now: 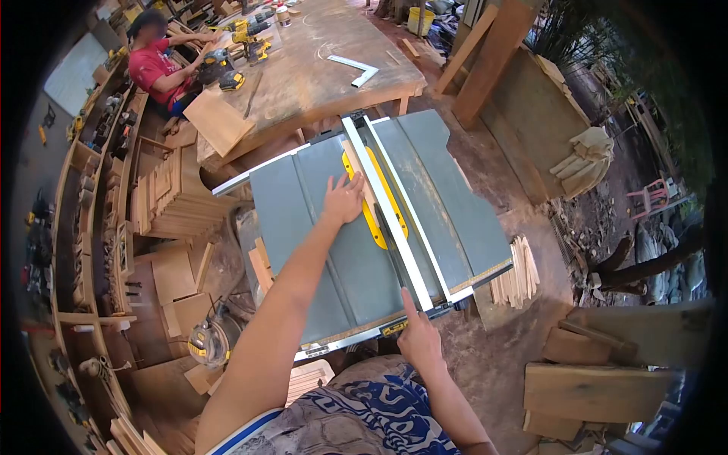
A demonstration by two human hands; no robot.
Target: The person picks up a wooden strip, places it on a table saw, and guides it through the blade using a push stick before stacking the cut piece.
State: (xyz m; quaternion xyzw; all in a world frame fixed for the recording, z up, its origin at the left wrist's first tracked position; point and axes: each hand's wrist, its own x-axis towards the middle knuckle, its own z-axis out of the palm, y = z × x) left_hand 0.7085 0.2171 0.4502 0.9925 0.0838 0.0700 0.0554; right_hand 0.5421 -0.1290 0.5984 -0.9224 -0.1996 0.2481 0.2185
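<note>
My left hand [345,199] lies with spread fingers on the grey table saw [299,250], beside the yellow throat plate [378,233]. Its fingertips are next to a narrow wood strip [353,161] along the white rip fence [404,262]; whether they press on the strip is hard to tell. My right hand [419,337] is at the saw's near edge, by the fence's near end. Its index finger is stretched forward and the other fingers are curled, with nothing visible in them. The saw blade cannot be made out.
Beyond the saw stands a large wooden workbench [318,91] with a metal square [355,70] and yellow power drills [254,47]. A person in a red shirt [152,72] works at its left. Stacked boards [178,193] stand left; wood strips [517,273] lie right.
</note>
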